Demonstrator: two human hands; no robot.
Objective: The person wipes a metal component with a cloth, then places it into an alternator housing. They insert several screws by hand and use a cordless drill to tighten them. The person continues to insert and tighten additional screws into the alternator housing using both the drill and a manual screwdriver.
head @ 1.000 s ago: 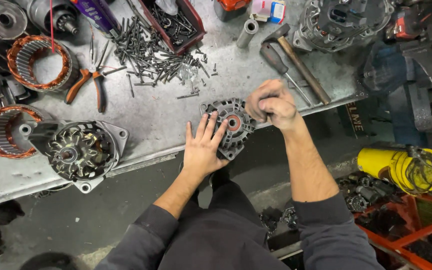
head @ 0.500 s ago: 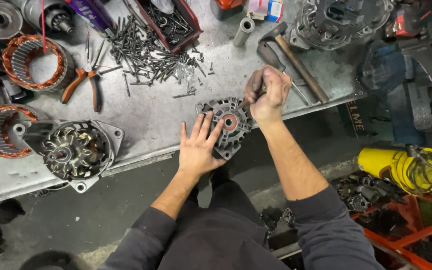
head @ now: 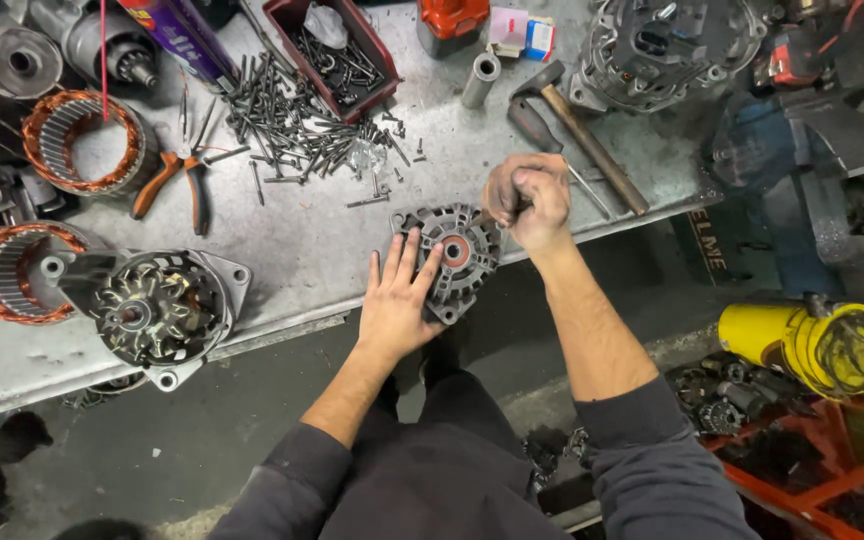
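Alternator housing (head: 460,255) sits at the bench (head: 292,250) edge; my left hand (head: 397,300) presses flat on it, fingers spread, while my right hand (head: 529,195) fists tight around a tool handle above it.

You're in an auto-electrical repair workshop: your metal bench (head: 312,250) carries alternator housings (head: 157,305), copper-wound stators (head: 77,140), scattered bolts (head: 292,125), pliers (head: 182,175) and a hammer (head: 582,130) at upper right.

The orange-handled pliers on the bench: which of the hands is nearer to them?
Left. The left hand lies flat on the alternator housing, right of the pliers. The right hand is clenched beyond that housing, farther away.
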